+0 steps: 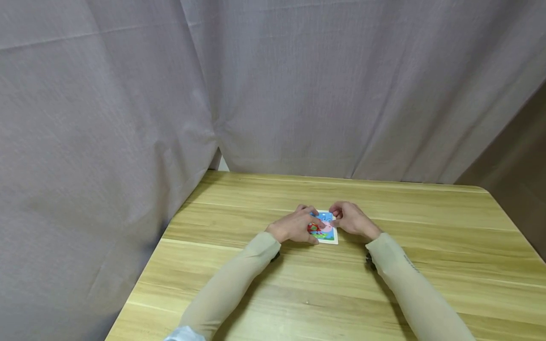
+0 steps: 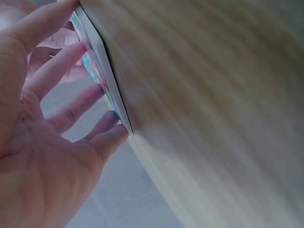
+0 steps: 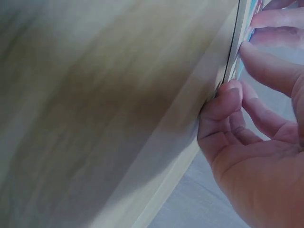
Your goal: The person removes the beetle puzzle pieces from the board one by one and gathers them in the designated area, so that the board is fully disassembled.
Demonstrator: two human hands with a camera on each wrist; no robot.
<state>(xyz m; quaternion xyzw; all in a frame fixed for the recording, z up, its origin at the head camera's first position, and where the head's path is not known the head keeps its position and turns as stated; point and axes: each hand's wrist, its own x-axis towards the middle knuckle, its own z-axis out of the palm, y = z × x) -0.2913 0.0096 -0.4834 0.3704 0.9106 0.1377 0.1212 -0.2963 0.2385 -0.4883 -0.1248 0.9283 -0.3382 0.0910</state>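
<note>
A small jigsaw puzzle [image 1: 327, 232] with a cartoon picture and a white border lies flat on the wooden table. My left hand [image 1: 298, 225] reaches over it from the left, its spread fingertips resting on the picture and border. In the left wrist view these fingers [image 2: 71, 107] are nearly straight along the puzzle board [image 2: 101, 45]. At the right side, my right hand [image 1: 351, 220] touches the board with its thumb, while its other fingers [image 3: 223, 107] bend near the board's edge. A gap shows between thumb and forefinger. Both hands hide parts of the picture.
The wood-grain table [image 1: 307, 289] extends around the puzzle, its far edge not far behind the hands. Grey curtains [image 1: 298, 94] hang behind the table and along its left side. Dark wrist bands sit below both sleeves.
</note>
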